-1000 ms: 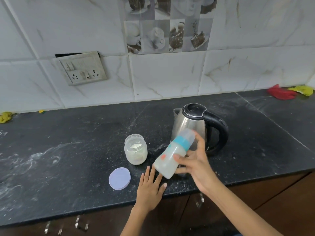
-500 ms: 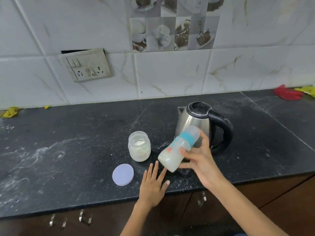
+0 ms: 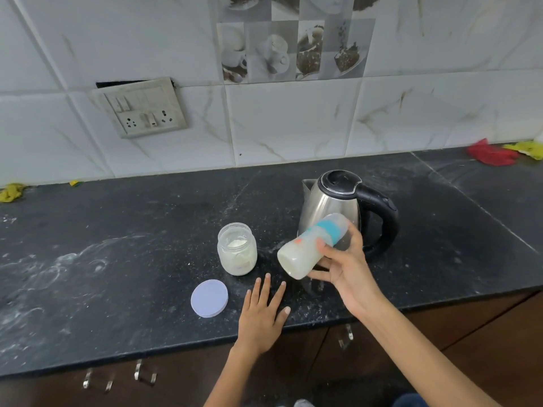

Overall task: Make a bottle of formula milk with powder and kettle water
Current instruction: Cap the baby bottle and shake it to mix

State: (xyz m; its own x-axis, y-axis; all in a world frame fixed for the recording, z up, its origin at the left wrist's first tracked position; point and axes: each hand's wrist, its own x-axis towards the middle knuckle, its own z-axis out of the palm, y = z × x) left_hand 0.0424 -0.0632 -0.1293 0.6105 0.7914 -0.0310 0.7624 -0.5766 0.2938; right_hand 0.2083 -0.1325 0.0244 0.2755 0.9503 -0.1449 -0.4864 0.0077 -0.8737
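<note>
Milky-white bottle (image 3: 313,246) tilted in the right hand (image 3: 343,268), fingers wrapped round it, held above the counter (image 3: 117,259) in front of the kettle (image 3: 332,207). Long axis: base toward left hand, capped end up-right. Left hand (image 3: 261,315) flat on counter, fingers spread, holding nothing, just below the base.

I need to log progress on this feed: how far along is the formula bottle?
Nearly done. The baby bottle already holds milky liquid with its teal collar and cap on. The right hand grips it tilted, apparently mixing; the left hand rests flat on the countertop. Left: the powder jar is open, its lid lying beside it. The kettle stands closed.
</note>
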